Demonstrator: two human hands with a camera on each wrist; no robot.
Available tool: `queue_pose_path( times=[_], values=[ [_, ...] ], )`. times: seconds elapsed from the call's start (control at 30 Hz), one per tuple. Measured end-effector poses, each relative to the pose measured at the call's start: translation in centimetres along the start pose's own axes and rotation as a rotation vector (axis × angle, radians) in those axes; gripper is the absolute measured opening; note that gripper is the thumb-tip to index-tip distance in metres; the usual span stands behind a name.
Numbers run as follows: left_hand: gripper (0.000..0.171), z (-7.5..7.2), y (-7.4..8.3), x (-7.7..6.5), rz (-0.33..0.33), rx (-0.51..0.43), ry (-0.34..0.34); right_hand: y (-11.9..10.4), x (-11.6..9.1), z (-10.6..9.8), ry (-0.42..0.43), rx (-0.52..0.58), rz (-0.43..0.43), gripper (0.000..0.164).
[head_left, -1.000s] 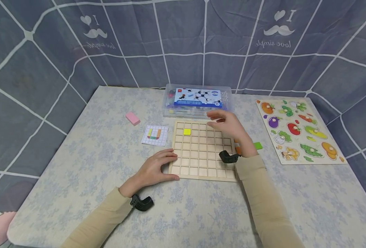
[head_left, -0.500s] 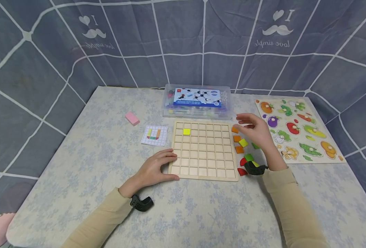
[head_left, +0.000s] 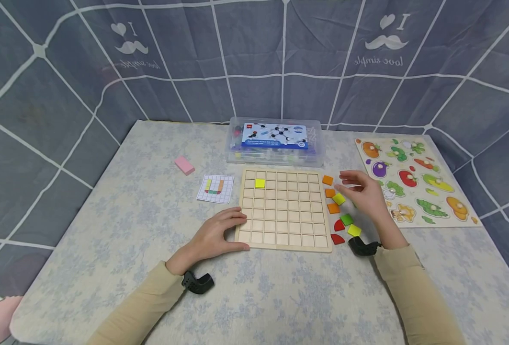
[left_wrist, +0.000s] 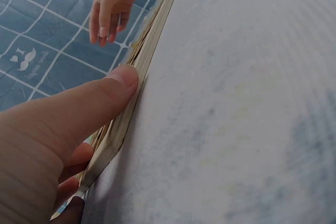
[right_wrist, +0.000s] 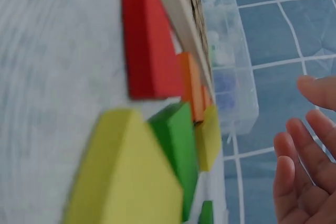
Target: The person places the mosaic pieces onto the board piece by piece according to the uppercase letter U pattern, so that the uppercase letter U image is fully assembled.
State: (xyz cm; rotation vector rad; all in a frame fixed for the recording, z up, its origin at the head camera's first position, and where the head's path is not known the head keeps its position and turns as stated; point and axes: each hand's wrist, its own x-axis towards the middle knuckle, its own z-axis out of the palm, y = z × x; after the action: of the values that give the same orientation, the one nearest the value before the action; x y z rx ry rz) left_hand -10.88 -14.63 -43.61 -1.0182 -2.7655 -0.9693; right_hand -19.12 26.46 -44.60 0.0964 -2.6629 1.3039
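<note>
My left hand (head_left: 213,234) holds the near left corner of a wooden grid board (head_left: 282,211). Its thumb (left_wrist: 123,77) lies along the near edge, and the other fingers rest at the left side. One yellow square tile (head_left: 260,183) sits in a cell near the board's upper left. To the right of the board, my right hand (head_left: 366,194) hovers with relaxed fingers and nothing between them. Below and beside it lie orange tiles (head_left: 333,208), yellow tiles (head_left: 354,230), a green tile (head_left: 346,219) and red quarter-round pieces (head_left: 337,239).
A pattern card (head_left: 215,188) with a coloured U shape lies left of the board, a pink block (head_left: 184,165) beyond it. Behind the board stands a clear plastic molecular model kit case (head_left: 275,140). A vegetable peg puzzle (head_left: 418,184) lies at the right.
My right hand has moved from over the board's far part to the right, then slightly nearer, above the loose tiles, uncovering several of them. The left hand stays at the board's corner.
</note>
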Motion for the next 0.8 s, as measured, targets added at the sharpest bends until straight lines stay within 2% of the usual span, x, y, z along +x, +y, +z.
queue_pose_path(
  times=[0.07,0.3,0.8],
  values=[
    [0.065,0.0,0.0,0.0,0.002,-0.001,0.000,-0.8,-0.4,-0.2,-0.018,-0.022,0.015,0.056],
    [0.066,0.0,0.0,0.0,0.008,-0.002,0.001,-4.3,-1.7,-1.4,-0.128,0.012,0.046,0.050],
    [0.066,0.0,0.0,0.0,-0.007,-0.001,-0.003,-3.7,-1.5,-1.2,-0.229,-0.032,0.116,0.048]
  ],
)
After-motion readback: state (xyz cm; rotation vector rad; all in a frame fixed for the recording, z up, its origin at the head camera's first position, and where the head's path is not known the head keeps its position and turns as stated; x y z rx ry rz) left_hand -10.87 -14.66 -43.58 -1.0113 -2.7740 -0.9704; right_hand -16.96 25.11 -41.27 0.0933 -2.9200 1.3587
